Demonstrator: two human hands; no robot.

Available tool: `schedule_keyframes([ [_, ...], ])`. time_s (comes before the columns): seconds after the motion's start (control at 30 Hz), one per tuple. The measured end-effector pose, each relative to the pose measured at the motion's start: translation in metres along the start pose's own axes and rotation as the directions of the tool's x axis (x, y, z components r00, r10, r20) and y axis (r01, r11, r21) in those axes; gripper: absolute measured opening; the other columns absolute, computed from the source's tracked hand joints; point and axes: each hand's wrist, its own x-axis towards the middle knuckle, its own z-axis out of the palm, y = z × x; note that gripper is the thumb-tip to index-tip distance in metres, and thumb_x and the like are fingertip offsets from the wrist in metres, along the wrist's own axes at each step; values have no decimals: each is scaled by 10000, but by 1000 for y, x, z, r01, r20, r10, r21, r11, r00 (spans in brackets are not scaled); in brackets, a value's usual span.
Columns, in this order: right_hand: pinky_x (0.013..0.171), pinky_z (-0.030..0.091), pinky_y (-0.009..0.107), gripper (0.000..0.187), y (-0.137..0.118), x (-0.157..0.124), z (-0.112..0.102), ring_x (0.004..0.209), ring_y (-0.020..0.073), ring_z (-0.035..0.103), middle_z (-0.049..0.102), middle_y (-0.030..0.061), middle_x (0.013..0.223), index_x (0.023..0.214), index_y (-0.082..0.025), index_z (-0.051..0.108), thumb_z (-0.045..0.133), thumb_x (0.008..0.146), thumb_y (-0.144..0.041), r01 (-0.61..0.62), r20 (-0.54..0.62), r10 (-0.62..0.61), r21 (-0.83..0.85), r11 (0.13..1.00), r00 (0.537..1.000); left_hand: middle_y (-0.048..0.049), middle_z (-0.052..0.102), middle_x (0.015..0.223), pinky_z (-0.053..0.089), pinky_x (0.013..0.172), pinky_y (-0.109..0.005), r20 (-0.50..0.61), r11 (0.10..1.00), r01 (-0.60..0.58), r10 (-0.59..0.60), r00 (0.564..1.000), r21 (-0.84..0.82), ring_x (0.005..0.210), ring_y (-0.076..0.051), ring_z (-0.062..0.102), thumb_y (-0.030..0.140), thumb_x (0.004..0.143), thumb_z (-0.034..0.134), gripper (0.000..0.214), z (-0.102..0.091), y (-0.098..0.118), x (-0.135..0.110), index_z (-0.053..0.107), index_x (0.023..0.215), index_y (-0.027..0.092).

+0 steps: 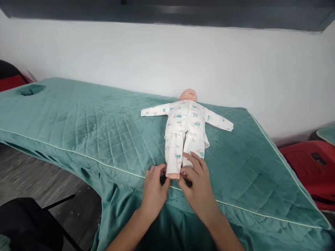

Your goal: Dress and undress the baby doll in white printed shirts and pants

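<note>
A baby doll (pixel 188 94) lies on its back with its arms spread, dressed in a white printed jacket (pixel 186 116) and matching pants (pixel 173 151). My left hand (pixel 155 190) is closed, thumb and fingers pinching the left edge of the pants cuff on the doll's leg at the left of the picture. On the opposite edge of that cuff, my right hand (pixel 199 184) pinches with thumb and index finger, its other fingers resting over the other pant leg. Toes of the doll's foot (pixel 173 176) poke out of the cuff between my hands. The other foot is hidden behind my right hand.
The doll lies on a bed with a green quilted cover (pixel 117 129), near its piped front edge. A round hole (pixel 31 90) is at the bed's far left. Red chairs (pixel 311 164) stand at the right, a black chair (pixel 28 223) at the lower left. A white wall rises behind.
</note>
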Motion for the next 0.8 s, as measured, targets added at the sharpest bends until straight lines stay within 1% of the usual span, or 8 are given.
schedule_keyframes([
  [0.07, 1096, 389, 624, 116, 2, -3, -2, 1418, 338, 386, 578, 83, 1394, 815, -232, 596, 565, 904, -164, -3, 0, 3, 10, 1000, 1000, -47, 671, 980, 480, 819, -402, 0, 1000, 5, -5, 1000, -25, 911, -225, 627, 263, 938, 560, 207, 0, -1, -3, 579, 1139, 215],
  [0.13, 1092, 394, 623, 80, 4, -5, -2, 1421, 339, 383, 571, 94, 1402, 856, -233, 593, 570, 905, -174, -14, -5, 14, 5, 1000, 1000, -43, 671, 962, 482, 810, -399, -7, 1000, 1, -2, 1000, -27, 894, -221, 626, 252, 930, 563, 206, 1, -1, -4, 582, 1132, 212],
  [0.2, 1096, 384, 636, 44, 4, -6, 0, 1425, 345, 377, 560, 108, 1416, 917, -231, 593, 579, 906, -190, -30, -15, 30, -10, 1000, 999, -42, 674, 956, 483, 800, -397, -17, 1000, -6, 6, 1000, -15, 880, -220, 627, 252, 927, 568, 206, 2, -1, -4, 581, 1128, 209],
  [0.3, 1107, 346, 672, 84, 2, -5, 4, 1428, 359, 368, 546, 114, 1437, 988, -229, 609, 582, 912, -203, -44, -2, 44, -42, 998, 999, -46, 684, 981, 482, 799, -395, -26, 1000, -15, 15, 1000, 5, 876, -218, 636, 261, 923, 588, 234, 3, 0, -2, 569, 1150, 209],
  [0.43, 1120, 309, 694, 107, -1, -1, 6, 1426, 358, 372, 560, 98, 1426, 950, -229, 623, 539, 925, -168, -39, 4, 39, -49, 998, 999, -35, 689, 1006, 487, 799, -389, -33, 1000, -21, 21, 999, -17, 864, -210, 648, 265, 915, 618, 303, 3, -1, 0, 538, 1204, 226],
  [0.57, 1123, 305, 698, 118, -1, -2, 0, 1427, 363, 374, 575, 103, 1404, 875, -224, 592, 518, 904, -136, -14, -30, 12, -65, 998, 999, -19, 679, 967, 497, 825, -389, -9, 997, -33, 32, 999, -71, 892, -207, 645, 252, 932, 592, 344, 1, -3, -2, 504, 1265, 241],
  [0.7, 1129, 276, 713, 115, -2, -7, -9, 1438, 372, 365, 554, 102, 1433, 868, -229, 573, 529, 896, -127, 19, -20, -22, -132, 991, 1000, -43, 666, 1007, 498, 865, -422, 51, 997, -20, 24, 998, -73, 946, -225, 634, 249, 949, 543, 330, -4, -6, -8, 520, 1278, 251],
  [0.8, 1120, 337, 662, 75, 1, -9, -23, 1444, 362, 354, 503, 104, 1485, 907, -232, 583, 560, 909, -161, 51, 0, -51, -86, 995, 999, -60, 650, 1088, 496, 904, -419, 97, 988, -13, 28, 995, -155, 1019, -221, 619, 215, 949, 508, 354, -11, -13, -7, 520, 1300, 257],
])
